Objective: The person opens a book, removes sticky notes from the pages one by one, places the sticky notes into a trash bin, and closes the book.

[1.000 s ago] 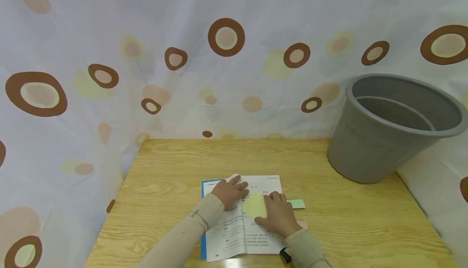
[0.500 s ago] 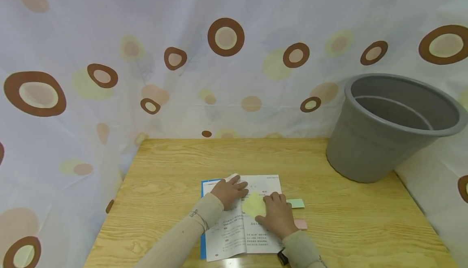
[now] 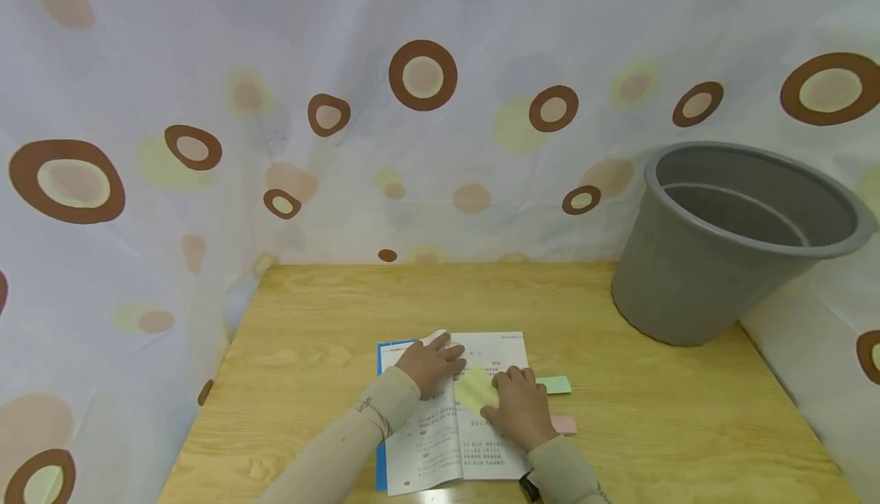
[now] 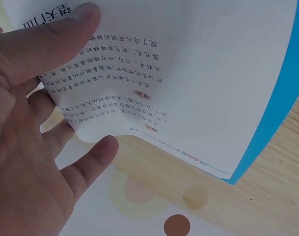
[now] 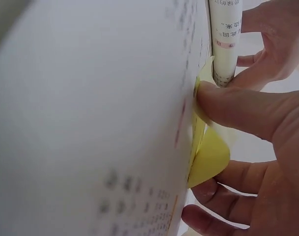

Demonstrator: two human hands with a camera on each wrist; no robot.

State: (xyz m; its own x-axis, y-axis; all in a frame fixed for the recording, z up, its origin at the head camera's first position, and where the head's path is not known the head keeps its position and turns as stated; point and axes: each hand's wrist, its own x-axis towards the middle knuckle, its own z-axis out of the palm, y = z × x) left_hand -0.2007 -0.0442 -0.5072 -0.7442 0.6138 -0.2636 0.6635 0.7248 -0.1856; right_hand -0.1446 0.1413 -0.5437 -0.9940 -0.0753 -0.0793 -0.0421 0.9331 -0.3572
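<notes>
Wood-grain table (image 3: 330, 305) bears an open book (image 3: 422, 458), its yellow note (image 5: 210, 156) curled.

Even light fills the head view — one small white glare on the table (image 3: 435, 497). The right wrist view's nearest page (image 5: 90, 118) is blurred, its print smeared.

The sticky note (image 3: 476, 393) is pale yellow, brighter yellow in the right wrist view. The pages (image 3: 436, 450) are white with rows of black print and small orange ovals; the cover (image 4: 277, 98) edge is bright blue. One tab (image 3: 555, 385) is mint green, another strip (image 3: 564, 424) pale pink. Both sleeves (image 3: 344, 439) are cream with fine dark marks. The table (image 3: 330, 305) is yellowish-brown with wood grain, the bin (image 3: 687, 282) plain grey. The curtain (image 3: 371, 15) is whitish, patterned with brown, cream-centred rings and peach and pale yellow spots.
</notes>
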